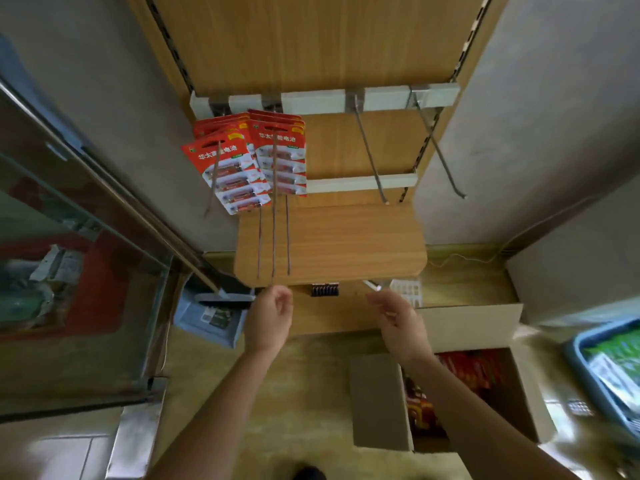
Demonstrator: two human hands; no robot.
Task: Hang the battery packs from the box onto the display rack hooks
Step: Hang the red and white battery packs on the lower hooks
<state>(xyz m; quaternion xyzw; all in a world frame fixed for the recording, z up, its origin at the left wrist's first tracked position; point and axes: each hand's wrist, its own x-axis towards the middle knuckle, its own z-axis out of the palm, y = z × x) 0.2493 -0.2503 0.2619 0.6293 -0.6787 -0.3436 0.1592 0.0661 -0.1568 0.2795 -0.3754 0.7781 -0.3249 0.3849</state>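
Observation:
Red battery packs (280, 155) hang in two stacks on the left hooks of the wooden display rack (332, 53); the left stack (227, 174) tilts outward. Two bare metal hooks (370, 157) (438, 150) stick out on the right. An open cardboard box (377, 400) on the floor at lower right holds more red packs (474, 370). My left hand (270, 318) hovers below the tip of the loaded hook, fingers loosely curled, holding nothing. My right hand (398, 323) hovers in front of the rack's base above the box, fingers relaxed and empty.
A wooden shelf board (346, 244) juts out under the hooks. A glass-fronted cabinet (79, 271) stands at the left, with a dustpan (214, 315) beside it. A blue basket (613, 372) of green packets sits at the far right. Small items lie on the rack's base.

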